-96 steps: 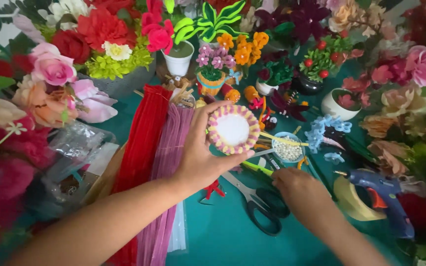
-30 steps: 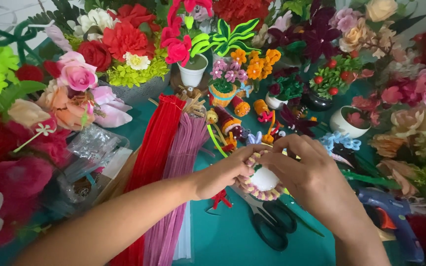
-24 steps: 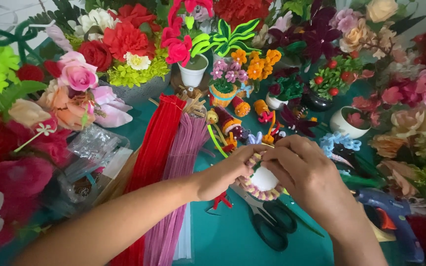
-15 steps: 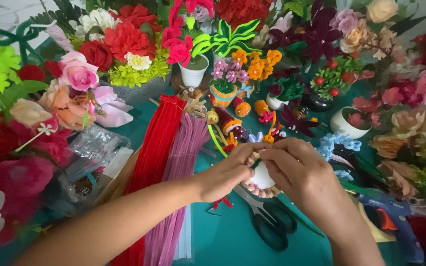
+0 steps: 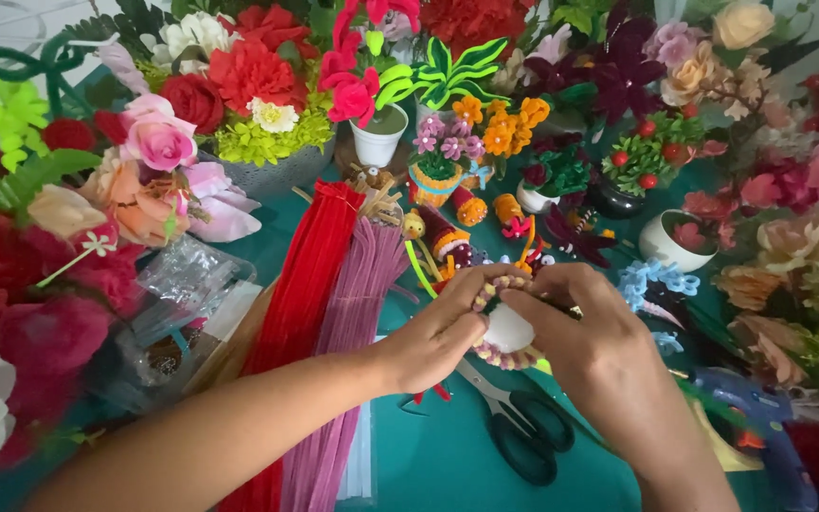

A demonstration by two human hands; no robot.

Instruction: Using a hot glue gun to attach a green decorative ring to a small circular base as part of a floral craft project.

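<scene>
Both hands meet over the middle of the teal tabletop (image 5: 447, 465). The left hand (image 5: 433, 337) and the right hand (image 5: 580, 327) have their fingers closed around a small round white piece (image 5: 507, 330) edged with a pink and yellow fuzzy rim, held between them just above the scissors (image 5: 523, 431). To the left lie a bundle of red pipe cleaners (image 5: 300, 284) and a bundle of pink pipe cleaners (image 5: 357, 303), side by side. A blue glue gun (image 5: 760, 417) lies to the right. Handmade flowers in small pots crowd the far edge, among them a white pot (image 5: 378, 142).
</scene>
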